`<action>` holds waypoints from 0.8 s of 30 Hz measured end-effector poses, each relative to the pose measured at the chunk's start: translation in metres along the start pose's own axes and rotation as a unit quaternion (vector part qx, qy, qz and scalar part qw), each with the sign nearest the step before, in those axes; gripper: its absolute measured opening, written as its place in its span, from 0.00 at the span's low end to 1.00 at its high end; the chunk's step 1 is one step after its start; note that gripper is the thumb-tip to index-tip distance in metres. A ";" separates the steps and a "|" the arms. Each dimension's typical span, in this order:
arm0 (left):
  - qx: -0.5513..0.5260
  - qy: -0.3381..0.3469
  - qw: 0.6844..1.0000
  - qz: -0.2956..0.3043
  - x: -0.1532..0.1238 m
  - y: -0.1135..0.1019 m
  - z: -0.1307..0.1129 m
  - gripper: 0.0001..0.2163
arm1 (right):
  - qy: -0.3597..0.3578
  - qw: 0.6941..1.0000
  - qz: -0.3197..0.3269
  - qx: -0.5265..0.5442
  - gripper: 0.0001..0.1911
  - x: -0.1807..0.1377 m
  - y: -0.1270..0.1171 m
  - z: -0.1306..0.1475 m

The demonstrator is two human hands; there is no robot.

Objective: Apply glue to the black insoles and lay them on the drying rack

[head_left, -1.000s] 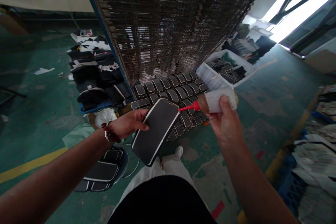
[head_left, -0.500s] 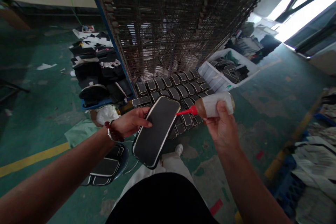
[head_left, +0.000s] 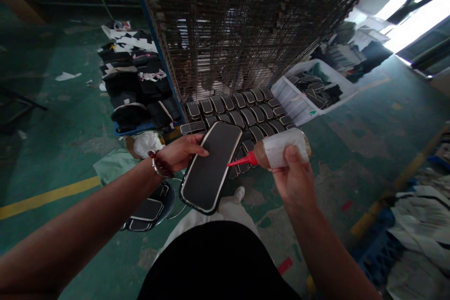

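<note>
My left hand grips a black oblong panel with rounded corners and a pale line along its edge, the thumb lying on its face. The panel is tilted in front of my body. In my right hand is a squeeze bottle, held on its side, with a white wrap, brownish contents and a red nozzle. The nozzle tip is at the panel's right long edge; whether liquid comes out is too small to tell.
Rows of similar panels lie below a tall wire rack. To the right is a white bin of black pieces. Stacks of black material stand left. More panels rest on a round stool by my left forearm.
The red nozzle has slid down the panel's right edge toward me, with the bottle in my right hand. My left hand keeps its hold on the panel. The whole view has shifted slightly.
</note>
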State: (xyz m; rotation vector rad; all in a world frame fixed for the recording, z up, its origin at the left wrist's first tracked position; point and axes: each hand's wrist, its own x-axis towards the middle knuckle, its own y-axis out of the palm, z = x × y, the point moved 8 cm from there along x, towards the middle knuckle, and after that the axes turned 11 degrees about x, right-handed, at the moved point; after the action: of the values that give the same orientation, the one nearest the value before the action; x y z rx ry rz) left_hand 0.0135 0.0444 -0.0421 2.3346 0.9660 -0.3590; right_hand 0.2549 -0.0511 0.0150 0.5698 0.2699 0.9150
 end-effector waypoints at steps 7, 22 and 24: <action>-0.043 0.010 0.998 -0.042 0.001 -0.006 0.000 0.20 | 0.002 0.999 0.051 -0.010 0.18 -0.015 0.008 -0.002; -0.162 -0.013 0.974 -0.161 -0.004 -0.033 0.001 0.25 | 0.023 0.996 0.087 -0.011 0.21 -0.028 0.011 -0.009; -0.174 -0.012 0.967 -0.187 -0.006 -0.038 0.001 0.25 | 0.013 0.996 0.092 -0.016 0.19 -0.028 0.011 -0.008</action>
State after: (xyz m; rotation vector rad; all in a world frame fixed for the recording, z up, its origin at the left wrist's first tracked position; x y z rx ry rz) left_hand -0.0177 0.0623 -0.0564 1.8261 1.3421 -0.3325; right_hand 0.2272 -0.0650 0.0142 0.5597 0.2278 1.1036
